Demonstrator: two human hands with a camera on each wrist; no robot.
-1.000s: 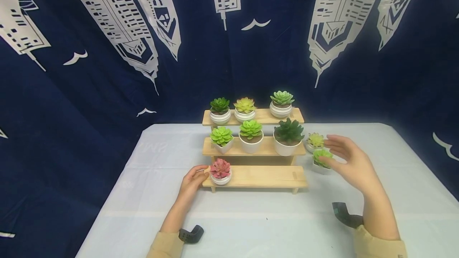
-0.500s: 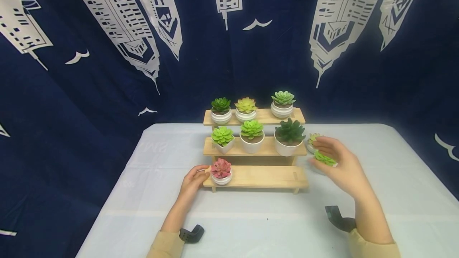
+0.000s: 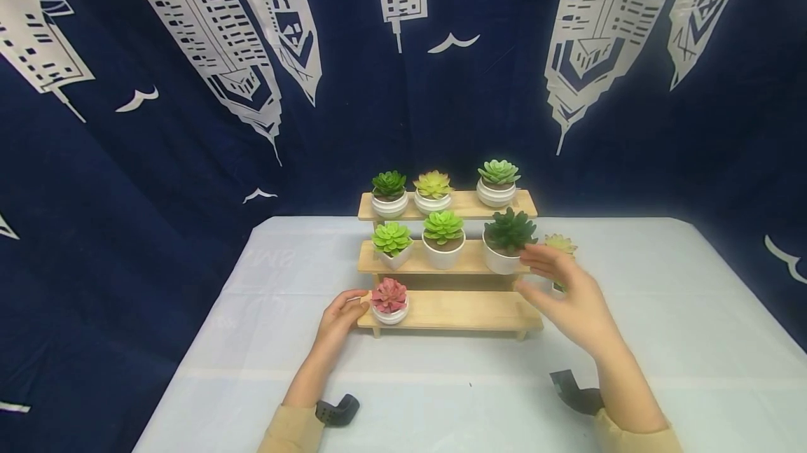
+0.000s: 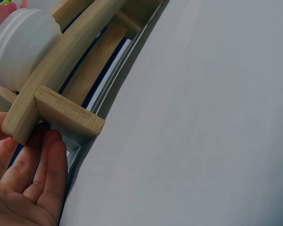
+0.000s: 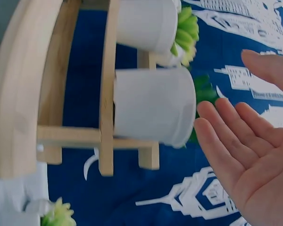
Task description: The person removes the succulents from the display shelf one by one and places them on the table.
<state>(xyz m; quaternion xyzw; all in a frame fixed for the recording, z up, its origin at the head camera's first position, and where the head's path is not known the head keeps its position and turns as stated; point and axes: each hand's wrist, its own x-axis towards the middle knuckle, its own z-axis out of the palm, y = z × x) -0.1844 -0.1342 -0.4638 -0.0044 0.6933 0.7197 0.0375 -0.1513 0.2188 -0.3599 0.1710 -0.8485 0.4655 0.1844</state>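
Observation:
My left hand (image 3: 340,316) grips the left end of the lowest step of a three-tier wooden plant stand (image 3: 466,309); in the left wrist view its thumb lies at the board's end and the fingers (image 4: 54,160) curl beneath. Beside that hand, a pink succulent in a white pot (image 3: 389,302) sits on the step. My right hand (image 3: 574,302) is at the stand's right end with fingers extended and nothing in its grasp. Closest to it is a dark green succulent (image 3: 509,230) in a white pot (image 5: 153,106) on the middle step; in the right wrist view the fingertips are right at that pot's rim.
Two light green succulents (image 3: 392,237) (image 3: 443,227) share the middle step. On the top step stand several more, including a yellow-green one (image 3: 432,185) and a pale green one (image 3: 498,173). Behind the right hand, a small yellowish succulent (image 3: 561,244) stands on the white table (image 3: 466,397).
My right hand has moved left, from over the two small succulents on the table to the stand's right end, with nothing in it. The left hand keeps its grip on the stand.

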